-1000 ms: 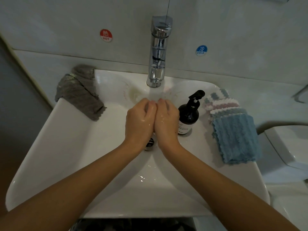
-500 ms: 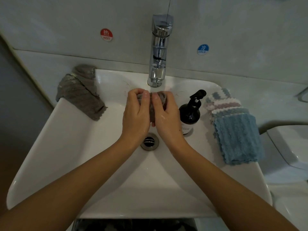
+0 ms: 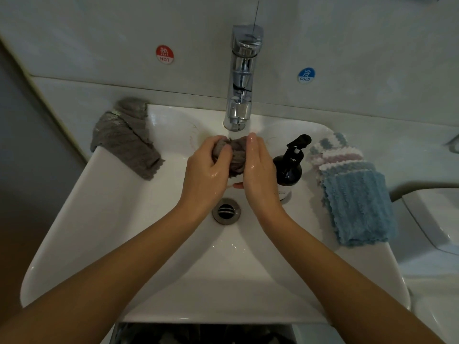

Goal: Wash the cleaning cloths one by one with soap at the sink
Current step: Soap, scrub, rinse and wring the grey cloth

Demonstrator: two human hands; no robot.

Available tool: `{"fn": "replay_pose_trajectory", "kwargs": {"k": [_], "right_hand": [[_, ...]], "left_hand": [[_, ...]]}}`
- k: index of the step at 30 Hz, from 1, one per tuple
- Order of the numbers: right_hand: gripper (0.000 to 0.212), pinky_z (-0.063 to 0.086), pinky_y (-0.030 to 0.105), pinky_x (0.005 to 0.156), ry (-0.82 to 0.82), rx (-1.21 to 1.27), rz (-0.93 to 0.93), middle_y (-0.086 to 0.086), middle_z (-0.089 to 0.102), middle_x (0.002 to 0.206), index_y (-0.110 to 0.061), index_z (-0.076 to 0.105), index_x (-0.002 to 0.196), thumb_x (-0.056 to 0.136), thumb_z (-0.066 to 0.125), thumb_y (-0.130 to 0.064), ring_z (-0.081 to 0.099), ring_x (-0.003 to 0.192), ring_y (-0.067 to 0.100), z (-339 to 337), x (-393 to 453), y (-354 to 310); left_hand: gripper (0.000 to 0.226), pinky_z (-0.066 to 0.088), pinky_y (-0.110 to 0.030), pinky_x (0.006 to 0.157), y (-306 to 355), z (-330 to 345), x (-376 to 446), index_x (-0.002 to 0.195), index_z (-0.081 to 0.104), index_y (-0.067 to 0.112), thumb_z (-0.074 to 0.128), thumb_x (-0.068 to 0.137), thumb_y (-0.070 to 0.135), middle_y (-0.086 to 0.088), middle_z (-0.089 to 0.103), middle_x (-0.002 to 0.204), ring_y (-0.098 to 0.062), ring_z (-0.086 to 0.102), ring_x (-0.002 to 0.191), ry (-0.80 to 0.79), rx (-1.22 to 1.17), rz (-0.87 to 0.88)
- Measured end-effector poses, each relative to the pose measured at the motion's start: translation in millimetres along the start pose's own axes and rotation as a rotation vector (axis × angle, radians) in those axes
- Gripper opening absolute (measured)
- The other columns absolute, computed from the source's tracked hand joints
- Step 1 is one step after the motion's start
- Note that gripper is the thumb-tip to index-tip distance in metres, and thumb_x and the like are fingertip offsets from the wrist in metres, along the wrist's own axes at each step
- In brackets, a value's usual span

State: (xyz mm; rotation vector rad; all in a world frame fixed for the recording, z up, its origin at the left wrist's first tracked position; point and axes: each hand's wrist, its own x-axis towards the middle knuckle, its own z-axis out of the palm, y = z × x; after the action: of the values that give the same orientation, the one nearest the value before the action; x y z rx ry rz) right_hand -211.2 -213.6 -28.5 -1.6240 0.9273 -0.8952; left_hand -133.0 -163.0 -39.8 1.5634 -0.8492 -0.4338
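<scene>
Midway through the job, to judge by the layout. Bare forearms reaching in from the near edge of the white ceramic sink [image 3: 124,232], round metal drain [image 3: 226,211] just below the wrists. Left hand [image 3: 206,175] and right hand [image 3: 259,175] both wet, both curled round one bunched grey wet cloth [image 3: 234,155]. Left fingers [image 3: 221,155] clamped over the cloth's left end, thumb on top. Right fingers [image 3: 252,145] wrapped over its right side, one fingertip showing beneath. Cloth wadded between the palms, touching both, held above the basin and directly under the spout of the chrome tap [image 3: 239,95]. Whether water was running: too faint to tell. No lather visible on the cloth, so probably rinsing or wringing rather than soaping.

To the right of the right fingers, just beside them, a dark pump bottle of soap [image 3: 289,170] upright on the sink's edge. Farther right, well apart from the fingers, a fanned stack of ribbed fleecy cloths, blue on top [image 3: 357,207], on the worktop, dry-looking and apparently awaiting washing. To the far left of the left fingers, a crumpled grey ribbed cloth [image 3: 124,137] draped over the back corner of the sink, likely finished. Beyond the tap, red HOT sticker [image 3: 164,53] and blue COLD sticker [image 3: 306,75] on the wall.
</scene>
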Motion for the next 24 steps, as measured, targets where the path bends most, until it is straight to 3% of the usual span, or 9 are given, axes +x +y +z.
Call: {"fn": "replay_pose_trajectory", "kwargs": {"k": [3,6,9,11,13,17,20,24], "right_hand": [[0.03,0.057,0.05,0.078,-0.001,-0.032,0.037,-0.008,0.063,0.09,-0.038,0.053,0.086,0.105,0.031,-0.043,0.063,0.089,0.011,-3,1,-1],[0.029,0.057,0.047,0.078,0.032,0.035,0.084,-0.004,0.064,0.088,-0.029,0.055,0.088,0.105,0.035,-0.041,0.065,0.086,0.015,2,-2,-2],[0.034,0.052,0.032,0.07,0.139,0.116,0.094,-0.007,0.061,0.072,-0.02,0.057,0.079,0.104,0.041,-0.037,0.061,0.071,0.008,8,-3,-3],[0.038,0.049,0.032,0.066,0.177,0.152,0.082,-0.005,0.058,0.063,-0.016,0.058,0.072,0.103,0.045,-0.034,0.057,0.065,0.009,9,-4,-3],[0.04,0.048,0.036,0.063,0.179,0.186,0.096,-0.002,0.057,0.06,-0.014,0.058,0.067,0.101,0.049,-0.032,0.056,0.063,0.013,9,-6,-2],[0.038,0.041,0.031,0.055,0.171,0.224,0.132,0.0,0.052,0.054,-0.01,0.057,0.063,0.098,0.054,-0.024,0.05,0.057,0.016,10,-9,0],[0.041,0.034,0.028,0.05,0.144,0.217,0.143,-0.004,0.044,0.047,-0.011,0.049,0.055,0.095,0.054,-0.013,0.042,0.051,0.012,10,-8,1],[0.043,0.033,0.034,0.053,0.138,0.175,0.169,0.0,0.042,0.049,-0.014,0.042,0.051,0.092,0.05,-0.003,0.04,0.054,0.017,10,-5,6]], "left_hand": [[0.043,0.054,-0.035,0.091,-4,1,-4,0.131,0.052,0.014,0.04,0.091,0.023,0.002,0.061,0.115,-0.013,0.061,0.106,-0.029,-0.005,0.04],[0.049,0.052,-0.032,0.091,-1,7,-8,0.132,0.049,0.016,0.033,0.091,0.037,-0.001,0.058,0.123,-0.011,0.059,0.108,-0.052,0.005,0.018],[0.046,0.052,-0.031,0.077,0,13,-8,0.111,0.052,0.022,0.029,0.09,0.057,0.001,0.061,0.106,-0.009,0.061,0.091,-0.033,0.101,0.021],[0.05,0.051,-0.034,0.072,1,14,-7,0.1,0.054,0.022,0.028,0.09,0.064,0.003,0.063,0.091,-0.011,0.063,0.082,-0.035,0.132,-0.003],[0.05,0.053,-0.036,0.069,3,16,-7,0.093,0.058,0.017,0.03,0.098,0.058,0.004,0.064,0.078,-0.012,0.063,0.074,-0.036,0.161,-0.014],[0.048,0.049,-0.031,0.058,4,19,-10,0.073,0.062,0.016,0.034,0.102,0.041,0.003,0.063,0.062,-0.011,0.061,0.06,0.045,0.146,0.028],[0.046,0.038,-0.029,0.047,2,18,-12,0.055,0.052,0.018,0.035,0.094,0.036,0.004,0.051,0.047,-0.012,0.049,0.046,0.105,0.123,0.075],[0.046,0.031,-0.025,0.045,0,17,-12,0.047,0.045,0.018,0.036,0.09,0.031,0.003,0.045,0.042,-0.012,0.042,0.042,0.104,0.162,0.098]]}}
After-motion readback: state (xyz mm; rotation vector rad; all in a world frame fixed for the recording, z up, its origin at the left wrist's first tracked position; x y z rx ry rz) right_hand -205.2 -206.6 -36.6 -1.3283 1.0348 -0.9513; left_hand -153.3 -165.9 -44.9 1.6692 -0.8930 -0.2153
